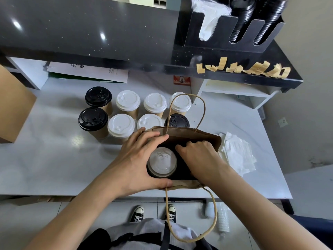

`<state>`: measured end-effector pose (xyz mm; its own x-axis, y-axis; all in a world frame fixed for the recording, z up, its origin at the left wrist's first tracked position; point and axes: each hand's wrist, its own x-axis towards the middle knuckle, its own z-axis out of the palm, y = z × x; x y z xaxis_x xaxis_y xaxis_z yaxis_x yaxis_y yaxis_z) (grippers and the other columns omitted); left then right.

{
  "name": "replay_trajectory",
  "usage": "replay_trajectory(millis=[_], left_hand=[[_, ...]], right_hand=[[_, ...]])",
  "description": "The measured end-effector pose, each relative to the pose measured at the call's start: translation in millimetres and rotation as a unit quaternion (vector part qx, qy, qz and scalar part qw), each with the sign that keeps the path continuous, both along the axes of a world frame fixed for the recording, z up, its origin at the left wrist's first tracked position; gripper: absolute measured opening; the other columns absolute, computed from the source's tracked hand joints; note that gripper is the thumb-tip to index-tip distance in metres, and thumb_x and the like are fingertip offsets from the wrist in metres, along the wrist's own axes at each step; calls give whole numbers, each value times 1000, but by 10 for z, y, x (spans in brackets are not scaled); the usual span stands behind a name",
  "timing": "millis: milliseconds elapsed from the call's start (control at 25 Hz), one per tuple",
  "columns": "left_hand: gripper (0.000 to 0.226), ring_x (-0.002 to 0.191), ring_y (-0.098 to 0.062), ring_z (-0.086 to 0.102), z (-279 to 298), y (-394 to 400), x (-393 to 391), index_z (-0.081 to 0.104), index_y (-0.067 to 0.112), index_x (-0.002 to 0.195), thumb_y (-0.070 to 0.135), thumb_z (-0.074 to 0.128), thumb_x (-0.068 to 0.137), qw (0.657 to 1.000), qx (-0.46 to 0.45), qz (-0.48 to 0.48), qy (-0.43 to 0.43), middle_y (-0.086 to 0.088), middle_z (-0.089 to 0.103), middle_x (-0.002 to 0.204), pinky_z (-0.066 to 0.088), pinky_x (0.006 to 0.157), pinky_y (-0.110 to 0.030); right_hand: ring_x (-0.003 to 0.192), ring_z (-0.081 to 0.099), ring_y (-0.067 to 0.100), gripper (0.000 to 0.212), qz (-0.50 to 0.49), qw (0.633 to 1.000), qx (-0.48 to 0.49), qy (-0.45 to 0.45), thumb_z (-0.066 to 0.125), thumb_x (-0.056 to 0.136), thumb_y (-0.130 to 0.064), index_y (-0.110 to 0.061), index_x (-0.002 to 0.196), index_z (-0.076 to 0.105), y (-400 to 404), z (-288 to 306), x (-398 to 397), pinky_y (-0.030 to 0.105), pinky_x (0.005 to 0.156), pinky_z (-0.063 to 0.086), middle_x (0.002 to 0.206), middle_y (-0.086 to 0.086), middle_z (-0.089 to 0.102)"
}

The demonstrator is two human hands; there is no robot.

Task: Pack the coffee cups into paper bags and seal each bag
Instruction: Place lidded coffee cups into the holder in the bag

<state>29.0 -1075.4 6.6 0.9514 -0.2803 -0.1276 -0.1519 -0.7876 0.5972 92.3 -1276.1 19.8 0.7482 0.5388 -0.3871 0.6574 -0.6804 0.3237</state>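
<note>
Coffee cups (133,112) stand in two rows on the white counter (54,159), eight in all, three with black lids and five with white lids, just behind an open brown paper bag (201,137) that sits at the counter's near edge. Inside the bag, on its left side, a white-lidded cup (162,162) sits upright in a dark holder. The left hand (137,159) grips the bag's left wall, fingers curled over the far rim and thumb along the near rim. The right hand (200,157) reaches down into the bag's right half, fingers bent; what they touch is hidden. One twine handle arches up behind, the other hangs over the counter edge. Folded white napkins (237,154) lie just right of the bag.
</note>
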Motion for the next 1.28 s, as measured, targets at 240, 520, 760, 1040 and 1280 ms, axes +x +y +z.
replay_trajectory(millis=[240,520,760,1040,1280], left_hand=[[113,151,-6,4,1,9,1,20,51,154,87,64,57,1000,-11,-2,-22,28,17,155,18,125,-40],[107,144,-4,14,20,12,35,25,47,154,87,59,61,999,-7,-7,-53,25,24,153,17,120,-30],[73,144,-9,18,66,73,121,41,44,148,66,61,80,995,6,-12,-98,27,38,141,13,116,-26],[46,132,0,32,213,213,223,59,43,132,42,74,89,988,-53,-49,-136,30,48,130,26,112,-25],[47,135,4,33,470,197,376,49,53,136,43,66,92,985,-98,-58,-127,38,46,131,26,103,-7]], right_hand=[[111,66,28,44,-25,998,50,-10,60,97,-19,-20,139,47,-81,-19,16,37,87,46,124,5,63],[111,63,23,66,-69,989,131,23,76,81,-41,-31,139,46,-251,82,-1,39,90,47,121,-2,59],[102,63,19,48,-126,961,244,24,65,90,-45,-37,135,48,-360,380,1,32,77,46,115,-9,61],[94,61,10,33,-208,924,322,5,64,93,-47,-45,125,53,-510,617,-152,33,82,52,104,-21,60],[97,59,-2,35,-231,902,363,-30,57,96,-55,-50,130,50,-674,708,-143,23,82,51,116,-29,59]])
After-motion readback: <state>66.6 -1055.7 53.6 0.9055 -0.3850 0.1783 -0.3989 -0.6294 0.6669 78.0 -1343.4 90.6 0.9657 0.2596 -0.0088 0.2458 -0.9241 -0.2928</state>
